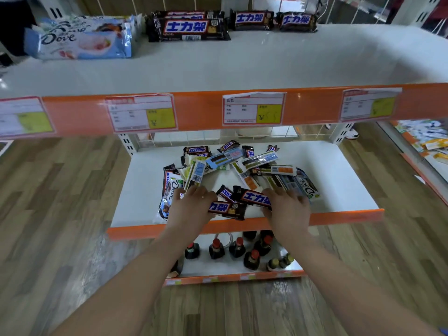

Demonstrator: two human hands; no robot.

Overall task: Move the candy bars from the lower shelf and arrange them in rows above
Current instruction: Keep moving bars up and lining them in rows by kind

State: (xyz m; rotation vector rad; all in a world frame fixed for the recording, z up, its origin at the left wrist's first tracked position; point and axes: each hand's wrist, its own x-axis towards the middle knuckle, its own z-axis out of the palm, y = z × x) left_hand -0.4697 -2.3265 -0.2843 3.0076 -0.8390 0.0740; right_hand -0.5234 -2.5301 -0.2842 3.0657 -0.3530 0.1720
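A loose pile of candy bars [232,166] lies on the white lower shelf [339,180]. My left hand [194,207] grips the left end of a dark Snickers bar [228,209] at the pile's front. My right hand [288,209] grips the right end of another dark Snickers bar [252,197] lying just behind it. On the upper shelf [242,61], a stack of light-blue Dove bars [82,37] lies at the back left. Dark Snickers bars [189,27] sit beside it, and two more [274,20] lie to their right.
An orange price rail with paper labels [252,109] fronts the upper shelf. Below the lower shelf stand several small dark bottles with red caps [237,248]. Wooden floor surrounds the rack. Another shelf with packets [426,139] is at the right.
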